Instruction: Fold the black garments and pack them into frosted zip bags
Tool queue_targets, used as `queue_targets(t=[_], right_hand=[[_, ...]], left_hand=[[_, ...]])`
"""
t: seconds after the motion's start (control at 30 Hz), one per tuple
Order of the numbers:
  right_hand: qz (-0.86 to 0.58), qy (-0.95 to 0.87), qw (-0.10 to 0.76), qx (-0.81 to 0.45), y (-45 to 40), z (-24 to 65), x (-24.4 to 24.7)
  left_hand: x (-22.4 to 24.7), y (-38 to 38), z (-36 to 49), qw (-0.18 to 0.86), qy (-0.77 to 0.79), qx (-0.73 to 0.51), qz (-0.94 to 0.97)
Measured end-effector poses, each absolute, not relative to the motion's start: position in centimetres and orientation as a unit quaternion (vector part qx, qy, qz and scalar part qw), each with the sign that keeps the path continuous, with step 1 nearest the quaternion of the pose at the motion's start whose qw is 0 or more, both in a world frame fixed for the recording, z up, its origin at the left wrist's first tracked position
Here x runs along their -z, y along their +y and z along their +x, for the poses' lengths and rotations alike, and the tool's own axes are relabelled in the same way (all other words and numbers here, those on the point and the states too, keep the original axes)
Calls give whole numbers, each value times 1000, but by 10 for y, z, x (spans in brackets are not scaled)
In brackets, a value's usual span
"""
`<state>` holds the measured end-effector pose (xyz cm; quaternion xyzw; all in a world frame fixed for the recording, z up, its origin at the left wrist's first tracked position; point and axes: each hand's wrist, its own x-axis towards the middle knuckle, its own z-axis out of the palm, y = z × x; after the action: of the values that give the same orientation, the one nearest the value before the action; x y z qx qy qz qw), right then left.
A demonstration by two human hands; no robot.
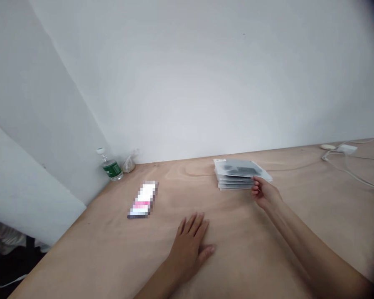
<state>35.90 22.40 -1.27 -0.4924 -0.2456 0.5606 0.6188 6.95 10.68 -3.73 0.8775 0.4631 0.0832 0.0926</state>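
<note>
A stack of flat, translucent packets [237, 170] with dark contents lies on the wooden table [112, 257], close to the wall. At the stack's front right corner, my right hand [266, 193] pinches the edge of the top packet between thumb and finger, its other fingers curled. My left hand [191, 245] lies flat on the tabletop, fingers spread, holding nothing. It is in front of the stack and to its left.
A phone [143, 200] with a blurred, lit screen lies left of centre. Behind it, by the wall corner, stand a green-labelled bottle [112, 169] and a small plastic bag [129, 164]. White cables [345, 168] and a white adapter [347, 149] lie at the far right.
</note>
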Motion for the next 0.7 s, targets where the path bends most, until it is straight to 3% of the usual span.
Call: queue_targets(t=[0.07, 0.17, 0.3, 0.5, 0.7], right_hand=[[-489, -235, 620, -567, 214, 360, 9], [-475, -246, 609, -586, 193, 360, 4], [-465, -320, 499, -658, 165, 347, 4], [-429, -459, 278, -727, 144, 305, 15], [-382, -550, 216, -710, 140, 285, 14]], left_hand=[[36, 107, 69, 130, 462, -104, 871], [32, 113, 68, 264, 497, -245, 790], [27, 129, 59, 355, 566, -393, 632], [22, 134, 58, 449, 555, -384, 585], [21, 120, 77, 513, 500, -348, 605]])
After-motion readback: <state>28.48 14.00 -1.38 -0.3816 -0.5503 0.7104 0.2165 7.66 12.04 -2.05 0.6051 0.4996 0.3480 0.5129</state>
